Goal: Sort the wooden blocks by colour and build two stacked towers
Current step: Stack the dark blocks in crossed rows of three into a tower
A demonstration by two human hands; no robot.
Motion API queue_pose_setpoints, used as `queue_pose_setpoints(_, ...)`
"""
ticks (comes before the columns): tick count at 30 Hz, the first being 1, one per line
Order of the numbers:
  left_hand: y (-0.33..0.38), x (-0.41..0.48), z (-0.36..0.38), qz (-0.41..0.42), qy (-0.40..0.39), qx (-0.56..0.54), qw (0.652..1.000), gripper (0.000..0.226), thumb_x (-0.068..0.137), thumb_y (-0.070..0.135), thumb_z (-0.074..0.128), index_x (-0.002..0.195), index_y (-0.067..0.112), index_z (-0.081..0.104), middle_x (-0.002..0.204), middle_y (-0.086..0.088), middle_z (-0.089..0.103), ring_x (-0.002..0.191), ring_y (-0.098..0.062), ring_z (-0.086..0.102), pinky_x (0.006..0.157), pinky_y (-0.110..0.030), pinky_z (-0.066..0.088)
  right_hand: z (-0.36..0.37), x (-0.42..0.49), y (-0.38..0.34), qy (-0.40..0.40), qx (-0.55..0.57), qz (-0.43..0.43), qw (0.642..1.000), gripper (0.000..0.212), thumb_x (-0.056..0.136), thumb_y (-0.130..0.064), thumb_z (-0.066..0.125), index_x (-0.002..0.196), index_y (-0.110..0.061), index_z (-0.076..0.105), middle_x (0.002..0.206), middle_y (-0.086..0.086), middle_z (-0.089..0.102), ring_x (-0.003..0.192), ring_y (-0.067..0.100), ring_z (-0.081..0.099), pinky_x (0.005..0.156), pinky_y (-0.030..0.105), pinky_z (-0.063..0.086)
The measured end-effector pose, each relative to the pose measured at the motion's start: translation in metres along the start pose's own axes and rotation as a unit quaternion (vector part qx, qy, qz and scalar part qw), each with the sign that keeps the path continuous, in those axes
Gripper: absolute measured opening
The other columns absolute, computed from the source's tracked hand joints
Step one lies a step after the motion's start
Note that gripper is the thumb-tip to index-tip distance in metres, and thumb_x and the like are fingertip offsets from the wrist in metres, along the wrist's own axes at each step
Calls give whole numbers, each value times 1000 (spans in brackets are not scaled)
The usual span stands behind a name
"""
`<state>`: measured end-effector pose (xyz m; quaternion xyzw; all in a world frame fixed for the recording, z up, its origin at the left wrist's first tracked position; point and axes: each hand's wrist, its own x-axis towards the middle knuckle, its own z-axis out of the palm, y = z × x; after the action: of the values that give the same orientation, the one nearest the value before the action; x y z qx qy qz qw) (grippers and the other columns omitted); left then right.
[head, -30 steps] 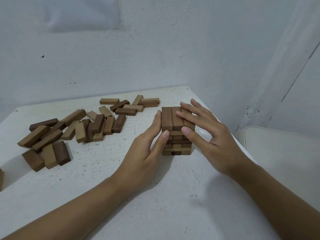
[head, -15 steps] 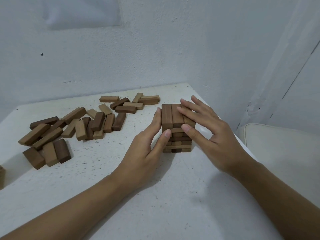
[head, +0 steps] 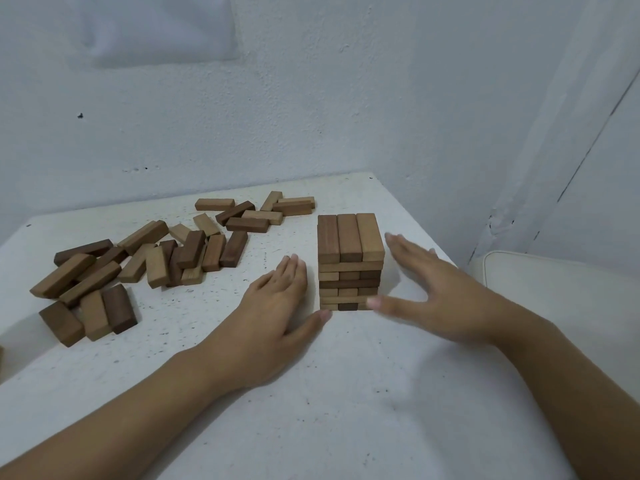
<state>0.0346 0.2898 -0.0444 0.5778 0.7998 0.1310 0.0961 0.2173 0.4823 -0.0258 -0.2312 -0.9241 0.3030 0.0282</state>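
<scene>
We note the tower (head: 350,261) upright on the right side of the table (head: 346,393), toward the far edge. Its top layer is three rectangular bars laid side by side, long axes running away from us. The layers below alternate crosswise. The wood is smooth with faint grain, and tan and dark brown pieces are mixed within the stack.

The left hand (head: 273,306) lies palm down just left of the tower, fingers straight and together, holding nothing. Its thumb tip is near the base corner; we cannot tell whether it touches. The right hand (head: 440,296) is just right of the tower, fingers spread and extended, also holding nothing. It is motion-blurred; its thumb tip sits at the lower right corner of the stack, contact uncertain.

Loose blocks (head: 145,261) lie scattered and overlapping across the left of the table, light and dark together, with a smaller cluster (head: 256,213) farther back. The tabletop is white with dark speckles. A white cushion (head: 554,289) lies beyond the right edge.
</scene>
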Motion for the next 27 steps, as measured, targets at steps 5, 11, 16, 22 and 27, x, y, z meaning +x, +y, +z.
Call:
queue_pose_setpoints(5, -7, 5, 12, 54, 5, 39, 998, 78, 100, 65, 6, 164, 21, 14, 171, 8, 1, 155, -2, -13, 128, -32, 7, 14, 13, 11, -67, -139, -38, 987, 110, 71, -94, 14, 159, -33, -9, 165, -18, -19, 143, -8, -29, 123, 44, -14)
queue_pose_setpoints(11, -10, 8, 19, 83, 22, 41, 996, 69, 104, 60, 5, 163, 26, 16, 171, 9, 6, 155, -1, -8, 128, -33, 9, 22, 15, 6, -58, -169, -74, 981, 94, 75, -84, -1, 158, -41, -6, 164, -16, -21, 145, -2, -30, 123, 47, -13)
queue_pose_setpoints(16, -7, 7, 20, 83, 19, 47, 995, 72, 102, 56, 1, 163, 23, 19, 171, 6, 8, 156, -3, -7, 128, -33, 4, 26, 15, 5, -50, -179, -70, 980, 93, 77, -80, -7, 159, -37, -6, 165, -15, -19, 145, -4, -30, 123, 47, -12)
queue_pose_setpoints(22, -7, 10, 20, 85, 11, 46, 995, 72, 101, 55, 0, 164, 22, 14, 172, 5, 4, 156, -3, -10, 128, -33, 2, 26, 16, 2, -54, -181, -62, 980, 83, 84, -75, -5, 159, -38, -8, 165, -14, -21, 144, -3, -32, 122, 46, -16)
queue_pose_setpoints(27, -5, 15, 20, 80, 9, 41, 996, 74, 99, 58, -1, 164, 23, 11, 172, 5, 1, 155, -3, -14, 128, -32, 1, 25, 19, 1, -53, -196, -55, 978, 68, 95, -61, 8, 158, -40, -6, 164, -13, -24, 144, 1, -35, 120, 45, -20)
